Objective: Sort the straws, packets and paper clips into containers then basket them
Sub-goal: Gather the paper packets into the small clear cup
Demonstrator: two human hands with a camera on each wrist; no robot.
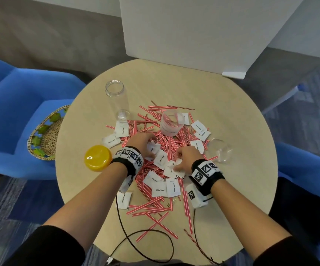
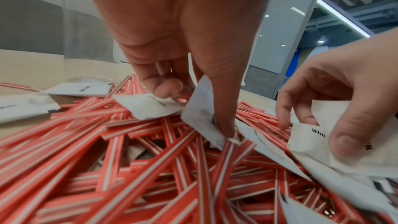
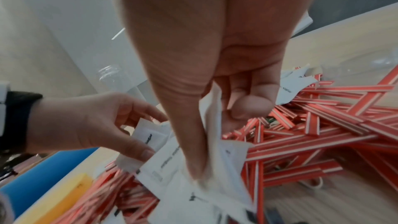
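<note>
A heap of red-and-white straws (image 1: 155, 200) and white sugar packets (image 1: 162, 187) covers the middle of the round table (image 1: 232, 116). My left hand (image 1: 149, 146) is down in the heap, thumb and fingers pinching a sugar packet (image 2: 200, 113). Just to its right, my right hand (image 1: 178, 160) pinches a small bunch of packets (image 3: 215, 149) between thumb and fingers. A short clear cup (image 1: 171, 122) beyond the hands holds a few packets. A paper clip (image 1: 169, 204) lies near the front of the heap.
A tall clear jar (image 1: 117, 100) stands at the back left, with a yellow lid (image 1: 97, 160) beside my left wrist. A clear lid (image 1: 220, 150) lies at the right. A woven basket (image 1: 46, 135) rests on the blue chair (image 1: 11, 112). Black cables (image 1: 147, 244) trail over the front edge.
</note>
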